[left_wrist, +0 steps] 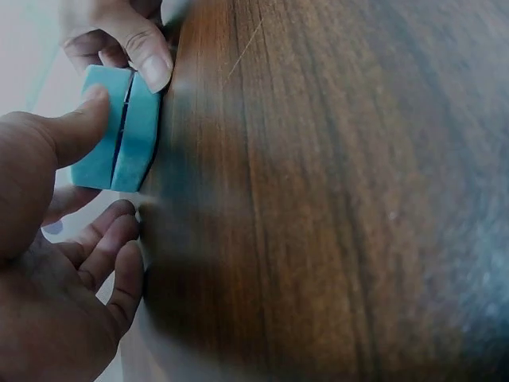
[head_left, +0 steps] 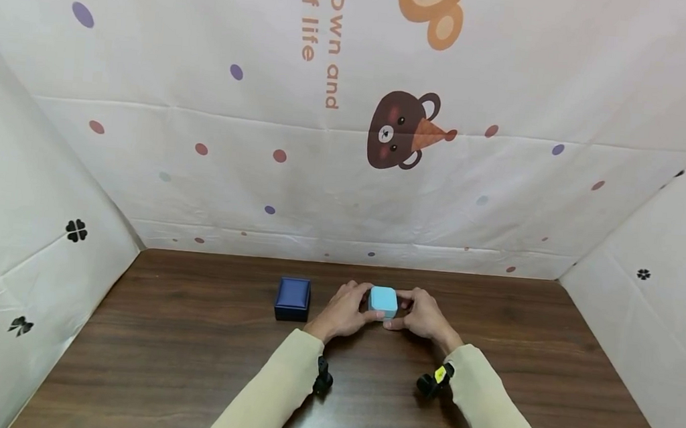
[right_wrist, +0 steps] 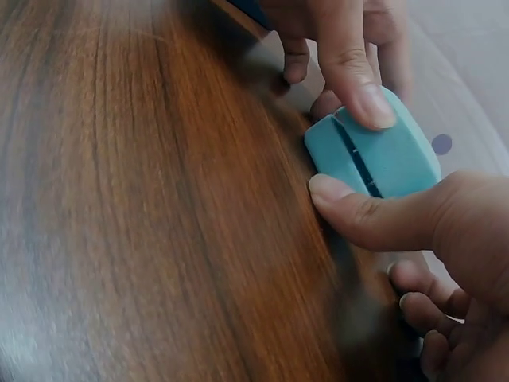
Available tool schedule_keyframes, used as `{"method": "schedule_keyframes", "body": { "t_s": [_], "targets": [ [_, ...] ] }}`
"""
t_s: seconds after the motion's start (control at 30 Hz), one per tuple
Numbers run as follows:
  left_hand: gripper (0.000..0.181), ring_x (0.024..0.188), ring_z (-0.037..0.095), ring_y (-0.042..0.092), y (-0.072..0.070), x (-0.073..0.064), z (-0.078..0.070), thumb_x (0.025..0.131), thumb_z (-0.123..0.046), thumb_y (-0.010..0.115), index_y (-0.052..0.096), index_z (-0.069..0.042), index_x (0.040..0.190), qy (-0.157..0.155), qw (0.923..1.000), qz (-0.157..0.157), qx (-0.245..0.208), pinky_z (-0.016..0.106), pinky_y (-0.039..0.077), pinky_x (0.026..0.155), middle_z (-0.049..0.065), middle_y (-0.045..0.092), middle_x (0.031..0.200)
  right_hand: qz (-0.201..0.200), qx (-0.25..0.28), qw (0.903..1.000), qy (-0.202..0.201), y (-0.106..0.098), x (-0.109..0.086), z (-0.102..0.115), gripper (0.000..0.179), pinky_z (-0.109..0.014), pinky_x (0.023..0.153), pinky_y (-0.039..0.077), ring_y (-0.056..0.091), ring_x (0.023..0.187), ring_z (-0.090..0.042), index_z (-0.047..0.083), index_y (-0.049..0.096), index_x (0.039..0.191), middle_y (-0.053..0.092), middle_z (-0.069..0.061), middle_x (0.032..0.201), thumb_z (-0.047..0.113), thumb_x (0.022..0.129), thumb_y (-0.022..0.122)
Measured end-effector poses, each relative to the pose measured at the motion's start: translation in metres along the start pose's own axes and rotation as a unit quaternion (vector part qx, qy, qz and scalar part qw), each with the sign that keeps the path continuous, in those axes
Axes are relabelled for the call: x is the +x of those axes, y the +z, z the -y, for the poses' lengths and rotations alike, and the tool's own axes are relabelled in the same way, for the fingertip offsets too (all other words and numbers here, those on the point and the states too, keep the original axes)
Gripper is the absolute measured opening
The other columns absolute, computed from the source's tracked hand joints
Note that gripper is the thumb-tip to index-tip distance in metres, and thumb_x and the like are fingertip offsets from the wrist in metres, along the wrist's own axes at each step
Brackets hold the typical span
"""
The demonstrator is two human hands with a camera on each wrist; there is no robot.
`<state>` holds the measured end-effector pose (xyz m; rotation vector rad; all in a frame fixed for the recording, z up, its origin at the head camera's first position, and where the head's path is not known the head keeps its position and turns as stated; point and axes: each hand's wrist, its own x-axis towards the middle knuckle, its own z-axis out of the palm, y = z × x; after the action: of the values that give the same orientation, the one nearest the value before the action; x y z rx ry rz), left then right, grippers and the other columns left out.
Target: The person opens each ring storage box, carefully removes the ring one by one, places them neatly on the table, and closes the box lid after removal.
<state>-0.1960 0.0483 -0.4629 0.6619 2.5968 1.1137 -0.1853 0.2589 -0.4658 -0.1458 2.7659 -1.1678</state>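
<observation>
A small light-blue jewelry box (head_left: 383,299) with rounded corners stands on the wooden table between both hands. A thin dark gap runs between its lid (left_wrist: 99,147) and its base (left_wrist: 139,131). My left hand (head_left: 344,311) grips the box from the left, its thumb against the front of the lid. From the right, my right hand (head_left: 426,314) pinches it, with the thumb (right_wrist: 358,211) low on the base by the tabletop. The other fingers of both hands are partly hidden behind the box. Whatever lies inside cannot be seen.
A dark navy box (head_left: 292,299), closed, stands on the brown wooden table (head_left: 198,364) just left of the left hand. Behind the table rises a white printed sheet (head_left: 320,192), with more sheeting at both sides. Each wrist wears a small black camera.
</observation>
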Motion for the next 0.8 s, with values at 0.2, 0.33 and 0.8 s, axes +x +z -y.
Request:
{"method": "schedule_keyframes", "body": {
  "t_s": [0.2,0.33,0.8],
  "targets": [
    [0.057,0.107,0.024,0.049,-0.001,0.005,0.0,0.1,-0.043,0.063,0.052,-0.009,0.145,-0.004,0.9999,0.013,-0.011,0.046,0.041,0.093,0.008,0.055,0.116,-0.01,0.018,0.9996,0.019,0.001,0.001,0.001,0.07,-0.034,0.072,0.04,0.048,0.085,-0.024,-0.004,0.067,0.129,0.055,-0.01,0.093,0.009,0.067,0.096],
    [0.056,0.101,0.023,0.043,-0.002,0.007,0.0,0.102,-0.043,0.06,0.053,-0.006,0.143,-0.019,0.9983,0.016,-0.053,0.045,0.032,0.087,0.005,0.051,0.108,-0.009,0.022,0.9994,0.025,0.0,0.002,0.0,0.069,-0.034,0.073,0.04,0.048,0.086,-0.024,-0.002,0.069,0.127,0.054,-0.01,0.093,0.01,0.066,0.097],
    [0.073,0.14,0.037,0.042,-0.007,0.017,-0.005,0.1,-0.057,0.056,0.05,-0.002,0.148,-0.143,0.9595,0.031,-0.241,0.054,0.035,0.111,0.017,0.048,0.15,-0.014,0.004,0.9989,0.044,0.002,0.002,0.001,0.071,-0.035,0.072,0.039,0.048,0.084,-0.025,-0.003,0.068,0.129,0.054,-0.011,0.093,0.011,0.066,0.097]
  ]
}}
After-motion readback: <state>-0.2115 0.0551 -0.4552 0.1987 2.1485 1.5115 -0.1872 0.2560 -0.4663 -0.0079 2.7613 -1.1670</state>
